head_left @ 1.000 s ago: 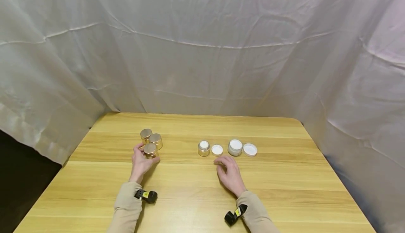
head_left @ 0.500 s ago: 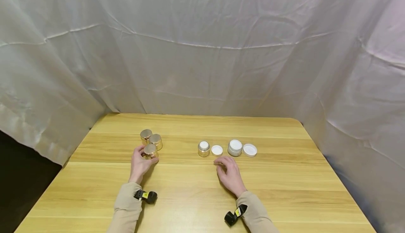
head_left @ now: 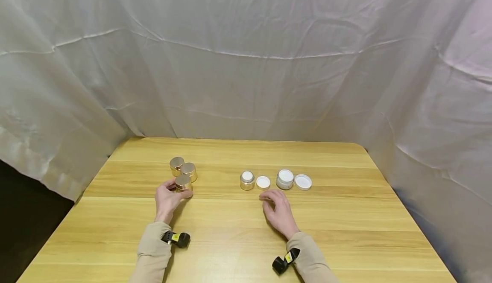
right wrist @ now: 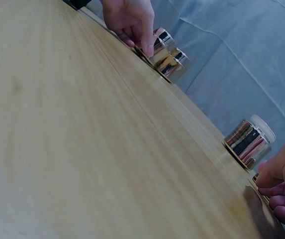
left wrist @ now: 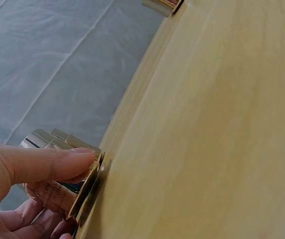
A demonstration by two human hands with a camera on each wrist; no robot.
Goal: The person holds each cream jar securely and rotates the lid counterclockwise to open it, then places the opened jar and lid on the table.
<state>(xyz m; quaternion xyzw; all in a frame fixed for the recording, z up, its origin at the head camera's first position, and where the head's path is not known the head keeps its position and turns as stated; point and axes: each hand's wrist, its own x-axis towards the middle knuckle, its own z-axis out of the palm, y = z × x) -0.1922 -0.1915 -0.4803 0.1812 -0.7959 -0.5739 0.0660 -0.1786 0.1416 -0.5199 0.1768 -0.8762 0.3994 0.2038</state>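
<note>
Three gold-lidded jars stand together at the left of the table in the head view. My left hand (head_left: pixel 167 199) grips the front jar (head_left: pixel 183 182), thumb at its near right side and fingers at its left. In the left wrist view the thumb (left wrist: pixel 57 163) lies low along the jar, close to its rim at the table. Behind it are the rear left jar (head_left: pixel 177 165) and the rear right jar (head_left: pixel 188 171). My right hand (head_left: pixel 280 212) rests loosely curled on the table, holding nothing, just below a white round lid (head_left: pixel 263 182).
Left of that lid stands an opened gold-bottomed jar (head_left: pixel 247 181) with a white top. To its right are a larger pale jar (head_left: pixel 285 180) and another white lid (head_left: pixel 303 182). A grey curtain (head_left: pixel 246 82) surrounds the wooden table (head_left: pixel 346 214).
The left hand's fingers have drawn back slightly around the front gold jar, and the hand has shifted a little left. My right hand and the other jars have stayed in place.
</note>
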